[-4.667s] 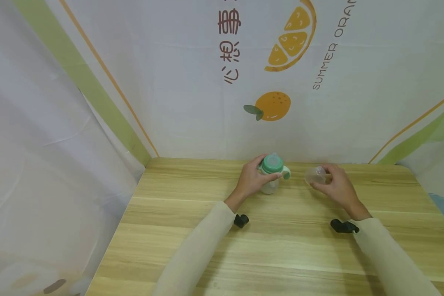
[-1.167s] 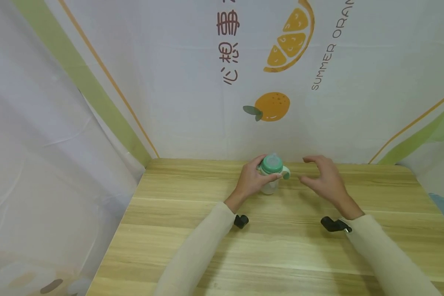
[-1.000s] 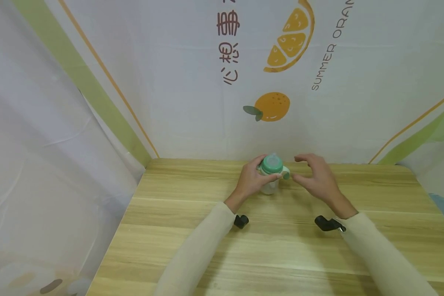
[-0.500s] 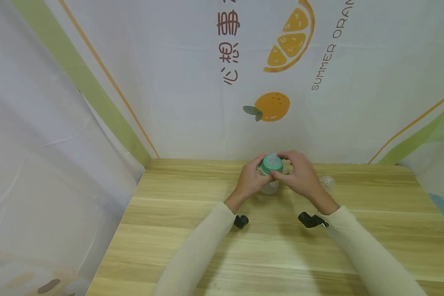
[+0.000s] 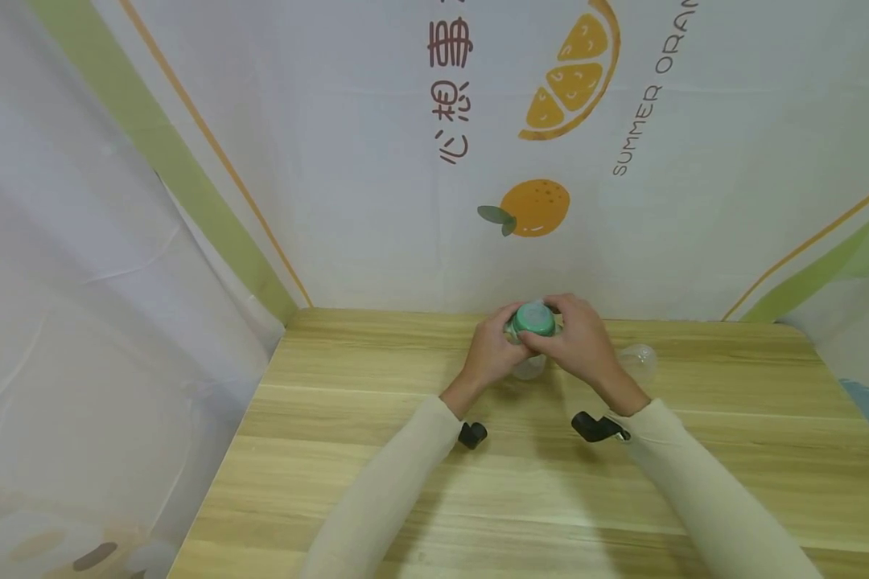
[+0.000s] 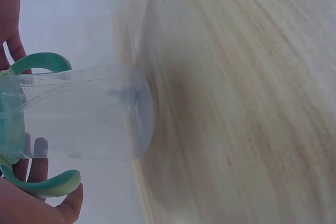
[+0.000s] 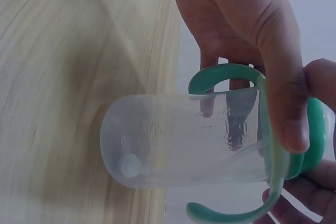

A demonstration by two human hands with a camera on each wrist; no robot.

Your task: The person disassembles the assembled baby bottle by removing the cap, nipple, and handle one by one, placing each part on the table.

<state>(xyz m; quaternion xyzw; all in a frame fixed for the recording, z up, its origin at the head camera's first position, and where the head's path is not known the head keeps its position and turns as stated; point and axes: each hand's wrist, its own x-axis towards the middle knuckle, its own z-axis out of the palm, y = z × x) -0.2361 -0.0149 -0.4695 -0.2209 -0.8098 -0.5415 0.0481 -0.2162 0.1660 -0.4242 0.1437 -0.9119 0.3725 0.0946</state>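
A clear baby bottle [image 5: 529, 369] with green handles stands upright at the back of the wooden table. My left hand [image 5: 488, 351] grips it around the neck by the handle ring, its thumb across the front. From the other side my right hand [image 5: 582, 342] grasps the green screw collar [image 5: 535, 317] on top, thumb in front and fingers behind. Inside the bottle [image 7: 184, 140], the right wrist view shows a straw with a small pale weight at its end. A clear domed cover [image 5: 639, 362] rests on the table beside my right wrist.
The wooden table [image 5: 521, 498] reaches back to a white cloth [image 5: 376, 241] with printed oranges. Another pale curtain [image 5: 116, 362] hangs along the left side. Black camera mounts [image 5: 473, 435] sit at both wrists, over the tabletop.
My right hand has let go of the clear cover, leaving it on the table at the right, and moved left onto the bottle's green collar. The left hand has kept its hold.
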